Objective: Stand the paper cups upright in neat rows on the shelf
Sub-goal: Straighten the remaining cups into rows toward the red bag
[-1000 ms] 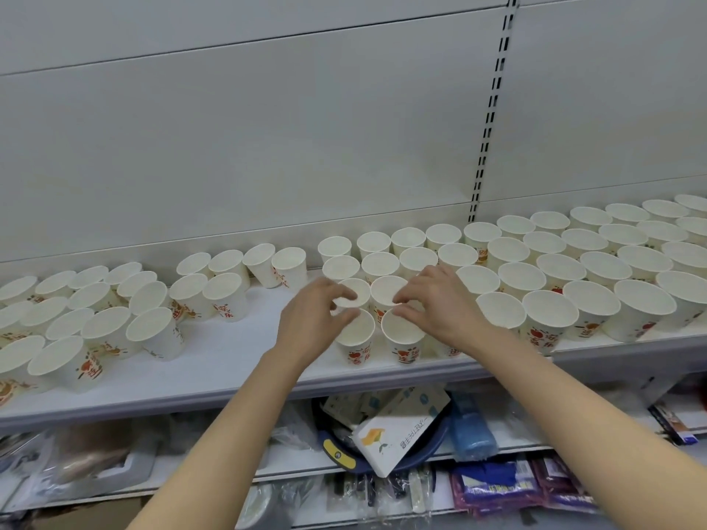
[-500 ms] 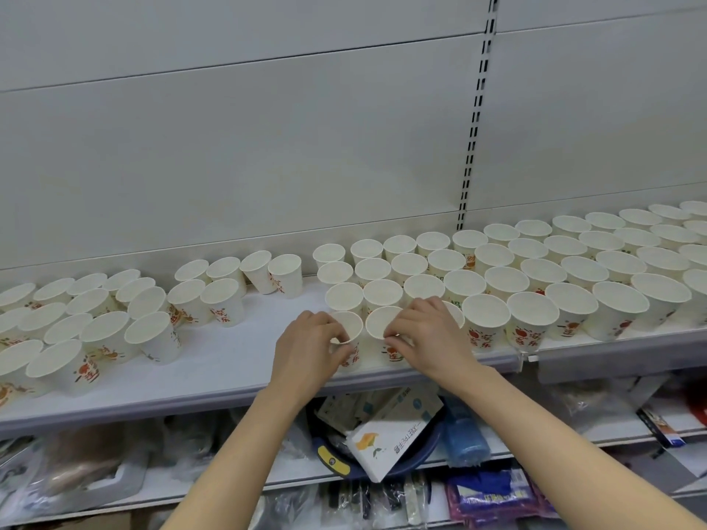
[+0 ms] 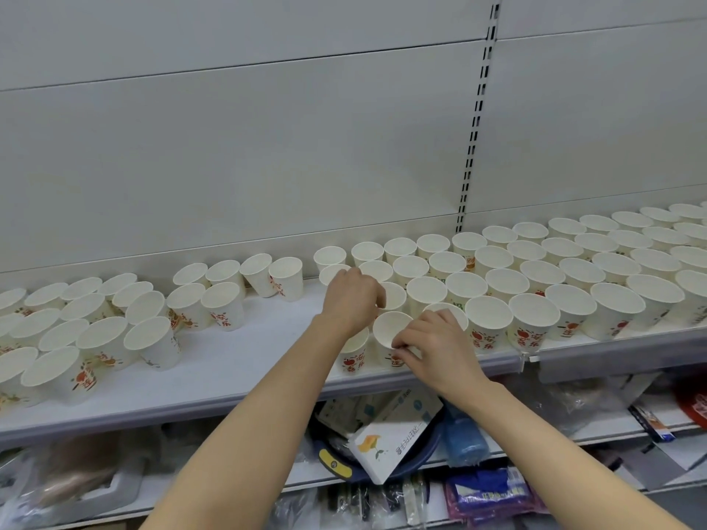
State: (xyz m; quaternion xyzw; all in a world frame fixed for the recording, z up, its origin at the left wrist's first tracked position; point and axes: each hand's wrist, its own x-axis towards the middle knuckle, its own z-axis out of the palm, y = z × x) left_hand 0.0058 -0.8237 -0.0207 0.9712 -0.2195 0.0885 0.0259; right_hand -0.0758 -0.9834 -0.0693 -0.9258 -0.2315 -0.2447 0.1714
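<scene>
One cup (image 3: 391,330) (front row) pinched by right fingers (image 3: 401,344).

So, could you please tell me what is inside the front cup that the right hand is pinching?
The front cup shows only a bare white inner wall; nothing visible inside. The right hand covers its near rim and side.

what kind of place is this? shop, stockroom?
Probably a shop aisle. Paper cups stand in rows on a white metal shelf, backed by plain panels with a slotted upright of the retail kind. The shelf below holds packaged goods, such as a boxed item. A stockroom can't be ruled out.
</scene>
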